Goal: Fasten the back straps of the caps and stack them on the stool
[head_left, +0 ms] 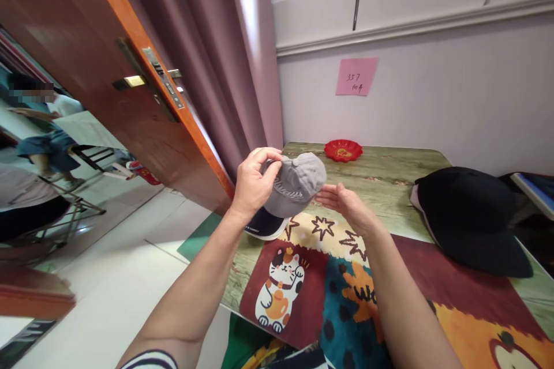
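Observation:
A grey baseball cap (303, 181) with raised lettering on its front is held up above the left side of the table. My left hand (256, 180) pinches its edge between thumb and fingers. At the cap's other side, my right hand (348, 204) has its fingers stretched out, their tips at or very near the fabric; whether they touch is unclear. Beneath the grey cap lies a dark navy cap (264, 223) with a pale brim edge, its crown mostly hidden. To the right rests a black cap (467, 207), brim pointing toward the near right.
A red scalloped dish (343, 150) sits at the table's back edge. Patterned cloth (283, 300) with a cat print covers the near part of the green table (381, 170). An ajar wooden door (142, 69) and a curtain (194, 29) stand left; beyond, a person (47, 121) sits.

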The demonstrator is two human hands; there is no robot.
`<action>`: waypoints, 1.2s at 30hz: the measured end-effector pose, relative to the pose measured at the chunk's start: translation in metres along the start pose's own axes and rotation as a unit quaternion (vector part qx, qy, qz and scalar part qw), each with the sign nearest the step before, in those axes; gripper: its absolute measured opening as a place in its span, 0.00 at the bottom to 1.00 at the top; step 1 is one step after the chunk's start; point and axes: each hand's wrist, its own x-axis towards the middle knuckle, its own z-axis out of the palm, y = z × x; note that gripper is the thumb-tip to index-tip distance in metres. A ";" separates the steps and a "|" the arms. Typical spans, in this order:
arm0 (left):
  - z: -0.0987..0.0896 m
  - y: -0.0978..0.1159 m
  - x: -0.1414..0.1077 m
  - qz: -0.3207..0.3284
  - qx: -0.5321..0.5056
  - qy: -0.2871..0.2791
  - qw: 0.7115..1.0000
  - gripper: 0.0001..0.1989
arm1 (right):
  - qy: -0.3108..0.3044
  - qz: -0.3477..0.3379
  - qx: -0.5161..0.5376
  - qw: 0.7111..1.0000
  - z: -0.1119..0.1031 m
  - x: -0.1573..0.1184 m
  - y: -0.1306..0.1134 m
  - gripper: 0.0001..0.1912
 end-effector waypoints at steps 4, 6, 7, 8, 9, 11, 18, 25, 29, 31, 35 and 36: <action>0.017 0.026 -0.022 -0.042 -0.089 -0.041 0.994 0.03 | 0.049 -0.075 0.095 0.991 0.005 -0.004 -0.011 0.31; 0.022 0.031 -0.035 -0.075 -0.138 -0.084 0.984 0.03 | 0.087 -0.092 0.100 0.987 0.003 -0.009 -0.021 0.24; 0.024 0.031 -0.040 -0.093 -0.169 -0.114 0.975 0.04 | 0.093 -0.090 0.100 0.987 0.001 -0.013 -0.026 0.22; 0.026 0.029 -0.045 -0.115 -0.206 -0.143 0.961 0.06 | 0.089 -0.083 0.100 0.988 -0.001 -0.017 -0.030 0.21; 0.029 0.026 -0.050 -0.140 -0.246 -0.161 0.946 0.09 | 0.081 -0.073 0.102 0.989 -0.003 -0.021 -0.035 0.20; 0.037 0.015 -0.058 -0.209 -0.304 -0.151 0.917 0.14 | 0.066 -0.058 0.112 0.990 -0.007 -0.028 -0.041 0.18; 0.056 -0.007 -0.090 -0.510 -0.309 -0.402 0.695 0.44 | 0.085 -0.055 0.037 0.994 -0.013 -0.033 -0.046 0.19; 0.072 0.015 -0.107 -0.501 -0.414 -0.354 0.673 0.27 | 0.124 -0.112 0.012 0.986 -0.021 -0.031 -0.046 0.20; 0.088 0.016 -0.097 -0.518 -0.483 -0.263 0.655 0.20 | 0.145 -0.114 -0.016 0.983 -0.024 -0.031 -0.047 0.31; 0.089 0.016 -0.084 -0.504 -0.490 -0.239 0.670 0.18 | 0.145 -0.111 -0.019 0.983 -0.025 -0.030 -0.047 0.37; 0.087 0.014 -0.053 -0.415 -0.454 -0.144 0.775 0.20 | 0.201 -0.174 -0.012 0.964 -0.031 -0.031 -0.047 0.25; 0.087 0.014 -0.047 -0.391 -0.435 -0.120 0.802 0.19 | 0.217 -0.189 -0.009 0.958 -0.034 -0.032 -0.048 0.23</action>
